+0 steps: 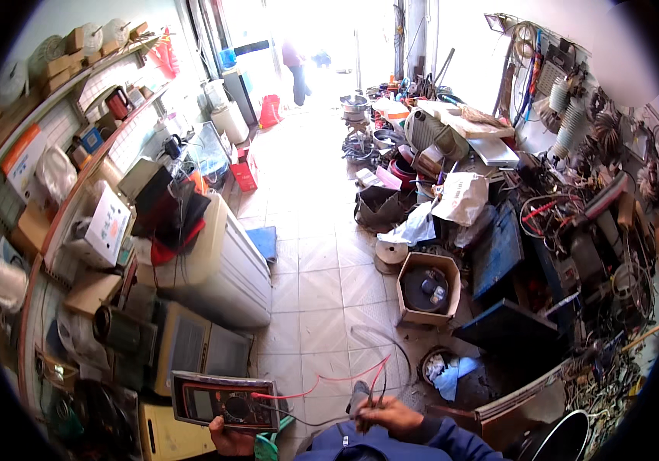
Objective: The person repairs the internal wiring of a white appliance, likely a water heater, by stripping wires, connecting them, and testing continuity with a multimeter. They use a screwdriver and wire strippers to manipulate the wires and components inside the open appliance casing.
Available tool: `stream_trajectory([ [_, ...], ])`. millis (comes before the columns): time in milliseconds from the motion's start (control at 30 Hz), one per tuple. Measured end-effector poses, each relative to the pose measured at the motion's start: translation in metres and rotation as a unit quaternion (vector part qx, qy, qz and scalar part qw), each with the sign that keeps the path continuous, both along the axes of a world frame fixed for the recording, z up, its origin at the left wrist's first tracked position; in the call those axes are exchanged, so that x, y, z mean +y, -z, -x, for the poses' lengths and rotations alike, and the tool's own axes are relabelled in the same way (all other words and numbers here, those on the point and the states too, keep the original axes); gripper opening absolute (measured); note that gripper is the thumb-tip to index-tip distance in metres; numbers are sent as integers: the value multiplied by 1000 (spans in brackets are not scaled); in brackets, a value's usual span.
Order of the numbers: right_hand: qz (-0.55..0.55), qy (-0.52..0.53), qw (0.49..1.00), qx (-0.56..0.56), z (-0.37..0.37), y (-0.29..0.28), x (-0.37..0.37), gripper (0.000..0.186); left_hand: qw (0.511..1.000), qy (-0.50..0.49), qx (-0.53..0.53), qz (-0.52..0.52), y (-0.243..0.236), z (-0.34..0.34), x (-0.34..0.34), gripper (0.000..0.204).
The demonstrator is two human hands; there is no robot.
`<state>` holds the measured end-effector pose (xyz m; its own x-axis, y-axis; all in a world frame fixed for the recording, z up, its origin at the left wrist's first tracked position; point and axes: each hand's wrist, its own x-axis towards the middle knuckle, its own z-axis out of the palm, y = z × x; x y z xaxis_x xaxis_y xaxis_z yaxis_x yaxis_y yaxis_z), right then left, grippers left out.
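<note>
My left hand (pixel 230 440) grips the lower edge of a multimeter (pixel 205 401), a dark device with a grey display and a round dial, tilted up at the lower left. A red lead (pixel 299 396) and a black lead (pixel 303 422) run from it toward the right. My right hand (pixel 395 417), in front of my blue clothing, is closed around the test probes (pixel 373 401), whose thin dark ends stick up past my fingers. The red lead loops up and comes down to them. My palm hides the probes' lower parts.
Shelves (pixel 61 223) of boxes line the left wall, beside a large beige appliance (pixel 214 261). On the right are heaped parts and a blue metal cabinet (pixel 498 253). A cardboard box (pixel 428 288) stands on the tiled floor (pixel 318 292). A distant person (pixel 296 73) is by the bright doorway.
</note>
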<state>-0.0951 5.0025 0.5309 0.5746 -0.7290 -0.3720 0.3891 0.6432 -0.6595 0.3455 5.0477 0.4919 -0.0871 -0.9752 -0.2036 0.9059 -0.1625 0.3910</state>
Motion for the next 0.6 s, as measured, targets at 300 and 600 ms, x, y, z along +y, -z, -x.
stream_trajectory([
  [300,310,91,771,549,35,62,-401,19,996,-48,-58,-35,-43,63,-357,48],
  [600,77,154,690,703,60,169,-607,34,999,25,-9,-26,-75,77,-793,71],
])
